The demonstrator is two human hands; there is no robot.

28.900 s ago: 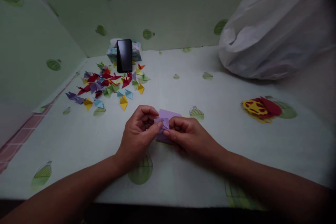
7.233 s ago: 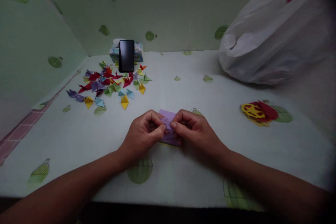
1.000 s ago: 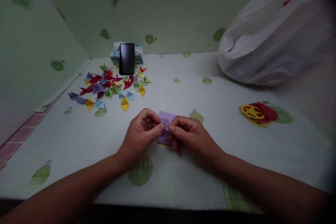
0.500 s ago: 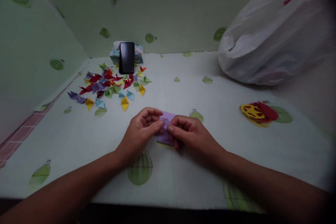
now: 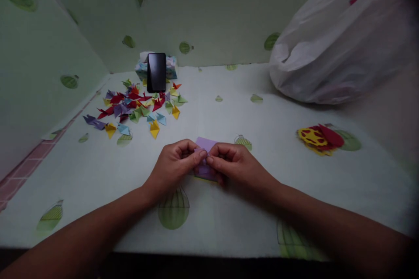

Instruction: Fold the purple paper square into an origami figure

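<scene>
My left hand [image 5: 175,161] and my right hand [image 5: 237,163] meet at the middle of the table, thumbs nearly touching. Pinched between their fingertips is a small folded piece of purple paper [image 5: 204,162], mostly covered by the fingers. Its exact folded shape cannot be made out. Directly beneath lies a stack of square paper [image 5: 205,141], purple on top with a yellow edge at the near side. To the left, beyond my left hand, many small folded paper birds [image 5: 139,111] in red, purple, green, yellow and blue lie in a loose heap.
A black phone [image 5: 156,73] leans against a patterned tissue box [image 5: 172,67] behind the birds. Yellow and red paper cutouts [image 5: 319,138] lie on the right. A big white plastic bag [image 5: 327,52] stands at the back right. Walls close off the back and left.
My left thumb and fingers have shifted in toward the right thumb, covering more of the folded purple paper. The whole view has moved slightly.
</scene>
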